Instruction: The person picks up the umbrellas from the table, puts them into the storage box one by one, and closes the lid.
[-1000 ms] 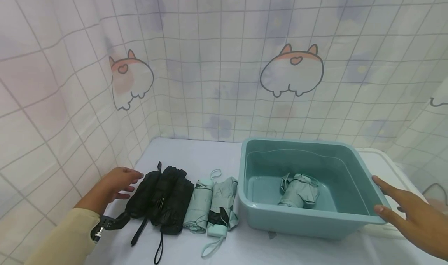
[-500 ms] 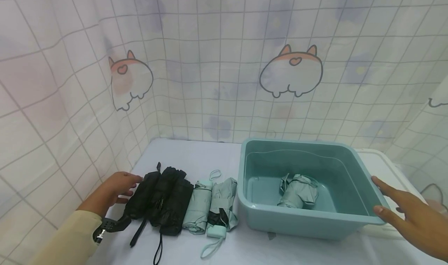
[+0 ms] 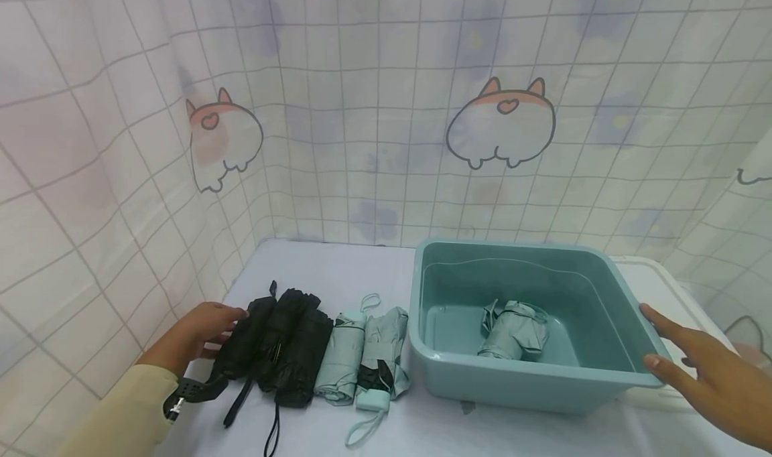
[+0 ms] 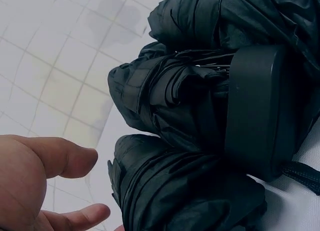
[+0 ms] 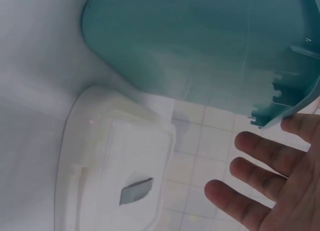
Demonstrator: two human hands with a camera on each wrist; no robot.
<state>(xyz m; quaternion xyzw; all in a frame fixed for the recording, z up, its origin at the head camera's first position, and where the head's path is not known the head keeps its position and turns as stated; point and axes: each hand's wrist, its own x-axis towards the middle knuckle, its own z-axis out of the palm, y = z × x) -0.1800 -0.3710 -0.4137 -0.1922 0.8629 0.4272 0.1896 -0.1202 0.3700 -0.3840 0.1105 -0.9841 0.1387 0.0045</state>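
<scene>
Three folded black umbrellas lie side by side on the left of the table, the middle one between the other two. My left hand is at the outer side of the leftmost black umbrella, fingers loosely spread. In the left wrist view the thumb stands apart from that umbrella's end. Two folded pale green umbrellas, one beside the other, lie to their right. My right hand touches the right rim of a teal plastic bin, fingers extended. Another pale green umbrella lies inside the bin.
A white lid-like box with a grey tab stands beside and below the bin's right side. A white cloth covers the table. Behind and to the left hangs a checked curtain with cartoon animals.
My left hand has moved slightly down and to the right, closer against the leftmost black umbrella. The right hand stays at the bin's rim, and the umbrellas lie as before.
</scene>
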